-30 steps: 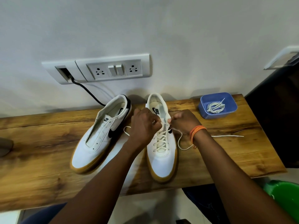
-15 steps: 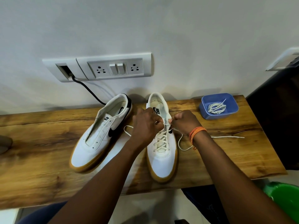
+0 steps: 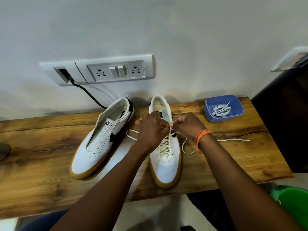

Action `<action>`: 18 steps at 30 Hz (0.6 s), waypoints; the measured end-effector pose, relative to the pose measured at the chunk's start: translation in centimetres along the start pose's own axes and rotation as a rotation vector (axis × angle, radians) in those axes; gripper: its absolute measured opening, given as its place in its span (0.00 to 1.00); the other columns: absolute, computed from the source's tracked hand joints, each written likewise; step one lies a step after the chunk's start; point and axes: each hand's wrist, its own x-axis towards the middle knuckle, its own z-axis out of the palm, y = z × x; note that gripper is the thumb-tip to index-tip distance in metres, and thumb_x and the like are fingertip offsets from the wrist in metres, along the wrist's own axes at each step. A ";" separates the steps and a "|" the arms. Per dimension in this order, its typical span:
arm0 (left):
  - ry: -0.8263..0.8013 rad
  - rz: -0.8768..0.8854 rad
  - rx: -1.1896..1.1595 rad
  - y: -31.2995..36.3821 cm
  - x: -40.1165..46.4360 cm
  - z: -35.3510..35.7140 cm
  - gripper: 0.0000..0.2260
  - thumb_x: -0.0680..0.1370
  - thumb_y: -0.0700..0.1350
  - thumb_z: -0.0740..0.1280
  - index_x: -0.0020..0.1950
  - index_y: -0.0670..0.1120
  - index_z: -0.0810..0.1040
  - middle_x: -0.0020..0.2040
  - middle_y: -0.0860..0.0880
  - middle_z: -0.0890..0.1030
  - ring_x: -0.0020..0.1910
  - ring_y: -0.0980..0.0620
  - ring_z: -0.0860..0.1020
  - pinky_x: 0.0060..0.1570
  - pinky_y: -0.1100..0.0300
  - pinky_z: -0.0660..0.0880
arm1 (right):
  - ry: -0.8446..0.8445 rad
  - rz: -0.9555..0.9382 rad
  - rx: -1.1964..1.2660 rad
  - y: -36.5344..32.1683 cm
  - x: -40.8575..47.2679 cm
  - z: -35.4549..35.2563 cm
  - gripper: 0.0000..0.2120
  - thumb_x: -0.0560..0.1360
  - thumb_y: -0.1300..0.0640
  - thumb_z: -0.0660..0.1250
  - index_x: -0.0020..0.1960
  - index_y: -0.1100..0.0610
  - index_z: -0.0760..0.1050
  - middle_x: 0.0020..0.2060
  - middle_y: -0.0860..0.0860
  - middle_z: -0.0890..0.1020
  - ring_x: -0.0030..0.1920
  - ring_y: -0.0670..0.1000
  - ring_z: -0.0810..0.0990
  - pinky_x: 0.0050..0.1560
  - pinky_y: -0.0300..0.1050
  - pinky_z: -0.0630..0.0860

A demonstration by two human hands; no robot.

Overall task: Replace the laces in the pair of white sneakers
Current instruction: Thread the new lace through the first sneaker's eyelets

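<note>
Shelf (wooden) under white wall

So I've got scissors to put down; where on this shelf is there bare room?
Bare wood left of the unlaced sneaker, and the front right corner of the shelf. Crowded between the laced sneaker, trailing lace and blue tub.

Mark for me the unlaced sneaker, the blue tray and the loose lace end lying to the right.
unlaced sneaker [image 3: 93,157]: head view, on its white toe.
blue tray [image 3: 216,120]: head view, on its front wall.
loose lace end [image 3: 233,140]: head view, on the strand lying on the wooden shelf.
</note>
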 end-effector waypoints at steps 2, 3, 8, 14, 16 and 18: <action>-0.003 0.003 -0.011 0.0 0.0 -0.1 0.06 0.74 0.48 0.68 0.42 0.54 0.86 0.42 0.53 0.68 0.49 0.47 0.67 0.45 0.53 0.62 | -0.035 -0.004 0.003 0.1 -0.1 -0.5 0.04 0.72 0.60 0.74 0.46 0.59 0.85 0.41 0.54 0.86 0.46 0.53 0.84 0.53 0.46 0.80; -0.007 -0.006 0.006 0.0 0.0 -0.3 0.06 0.74 0.48 0.68 0.43 0.54 0.85 0.43 0.54 0.68 0.49 0.49 0.67 0.45 0.52 0.62 | -0.038 -0.004 -0.007 0.1 -0.1 -0.6 0.05 0.71 0.61 0.75 0.46 0.58 0.85 0.41 0.54 0.86 0.46 0.52 0.84 0.53 0.46 0.80; -0.083 -0.064 0.106 0.8 0.1 -1.0 0.07 0.76 0.49 0.66 0.46 0.55 0.84 0.47 0.55 0.69 0.54 0.49 0.67 0.44 0.54 0.55 | 0.045 0.031 -0.184 0.2 0.0 -0.1 0.11 0.65 0.59 0.79 0.30 0.47 0.81 0.33 0.44 0.83 0.44 0.51 0.82 0.55 0.52 0.78; -0.062 -0.008 0.104 0.6 -1.2 -1.2 0.07 0.77 0.48 0.68 0.54 0.55 0.82 0.55 0.52 0.74 0.58 0.49 0.67 0.48 0.55 0.56 | 0.141 0.162 -0.358 0.7 1.1 -2.7 0.06 0.73 0.57 0.71 0.38 0.51 0.82 0.44 0.50 0.84 0.51 0.56 0.80 0.59 0.57 0.76; 0.005 0.081 0.121 -0.1 -2.8 -1.8 0.12 0.76 0.46 0.71 0.58 0.52 0.81 0.55 0.50 0.76 0.56 0.48 0.70 0.49 0.55 0.61 | 0.310 0.248 -0.401 2.1 1.4 -5.2 0.05 0.76 0.55 0.68 0.48 0.54 0.83 0.49 0.53 0.83 0.53 0.58 0.80 0.59 0.58 0.76; 0.003 0.168 0.133 -0.9 -4.8 -2.7 0.16 0.73 0.41 0.75 0.59 0.47 0.81 0.54 0.47 0.78 0.52 0.45 0.74 0.47 0.53 0.72 | 0.429 0.293 -0.422 3.2 1.4 -6.8 0.07 0.76 0.55 0.67 0.51 0.56 0.82 0.50 0.55 0.83 0.52 0.60 0.80 0.58 0.58 0.77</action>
